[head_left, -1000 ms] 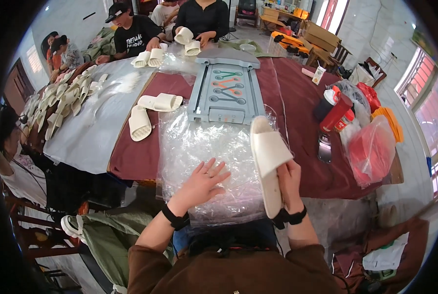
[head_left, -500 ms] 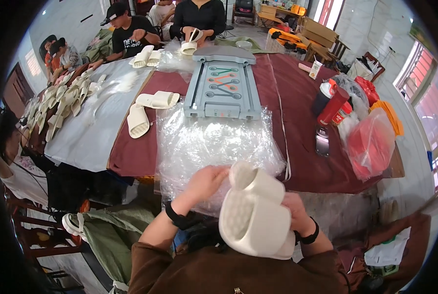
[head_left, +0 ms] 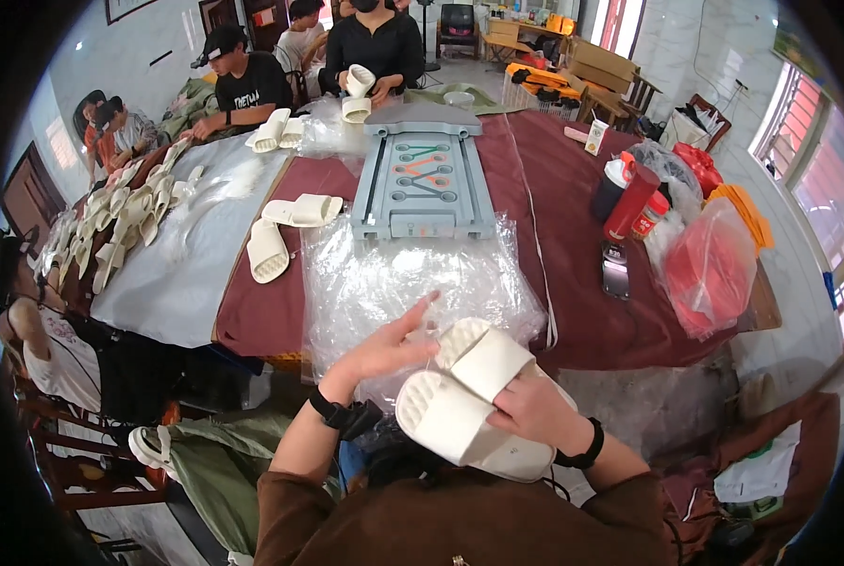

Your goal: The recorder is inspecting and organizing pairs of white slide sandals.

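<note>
Two cream slippers with bumpy insoles are in front of my chest, a front slipper (head_left: pixel 441 415) overlapping a rear slipper (head_left: pixel 483 357). My right hand (head_left: pixel 546 412) is closed on them, its fingertips pressed where the two straps meet. My left hand (head_left: pixel 389 347) is open with fingers stretched, just left of the rear slipper's toe and over a stack of clear plastic bags (head_left: pixel 412 283). I cannot tell whether it touches the slipper. Beyond the bags stands a grey plastic rack (head_left: pixel 424 215) with coloured link shapes.
Another slipper pair (head_left: pixel 294 212) lies on the maroon cloth (head_left: pixel 582 325) left of the bags. Many slippers (head_left: pixel 125 222) are heaped far left. A phone (head_left: pixel 615 274), a red bottle (head_left: pixel 632 203) and a red plastic bag (head_left: pixel 710 283) are at right. Co-workers sit around; one across holds slippers (head_left: pixel 357 94).
The slippers I hold have turned and tipped, showing more insole. My right hand has moved from their side onto the straps. My left hand has come off the toe, fingers spreading.
</note>
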A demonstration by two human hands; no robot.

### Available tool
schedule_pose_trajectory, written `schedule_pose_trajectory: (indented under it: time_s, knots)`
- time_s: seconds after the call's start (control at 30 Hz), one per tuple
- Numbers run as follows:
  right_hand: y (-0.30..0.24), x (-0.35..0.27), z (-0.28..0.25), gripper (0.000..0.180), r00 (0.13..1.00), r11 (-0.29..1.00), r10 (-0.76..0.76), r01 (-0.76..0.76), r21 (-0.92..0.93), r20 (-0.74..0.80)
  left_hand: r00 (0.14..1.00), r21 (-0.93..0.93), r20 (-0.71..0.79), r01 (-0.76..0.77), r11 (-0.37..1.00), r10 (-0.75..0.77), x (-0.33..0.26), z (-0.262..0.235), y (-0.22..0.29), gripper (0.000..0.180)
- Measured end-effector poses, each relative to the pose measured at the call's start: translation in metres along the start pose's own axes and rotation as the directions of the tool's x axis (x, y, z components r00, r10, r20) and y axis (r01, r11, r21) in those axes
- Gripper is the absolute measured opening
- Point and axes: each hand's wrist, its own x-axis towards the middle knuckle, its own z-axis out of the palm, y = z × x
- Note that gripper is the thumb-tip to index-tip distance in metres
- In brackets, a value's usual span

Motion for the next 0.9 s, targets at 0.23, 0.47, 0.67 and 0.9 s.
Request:
schedule_pose_trajectory:
  time_s: [0.23,0.47,0.67,0.9]
  knots:
    - [-0.012,-0.001,-0.010,0.025,0.972,0.976,-0.212,0.215,-0.019,0.097,0.955,0.614,0.290,-0.238,0.752,0.065,0.012,0.000,0.024,0.077]
    - [0.002,-0.004,-0.009,0.023,0.990,0.990,0.136,-0.135,0.032,-0.030,0.951,0.439,0.309,-0.169,0.883,0.028,0.014,-0.003,0.028,0.083]
    - [0.014,-0.009,0.004,0.027,0.934,0.938,0.347,-0.343,0.053,-0.082,0.962,0.374,0.268,-0.155,0.915,0.053,0.003,-0.007,0.024,0.061]
    - [0.017,0.025,0.033,0.026,0.870,0.930,0.366,-0.355,0.094,-0.330,0.922,0.684,0.183,-0.368,0.630,0.341,-0.002,0.036,0.044,0.055]
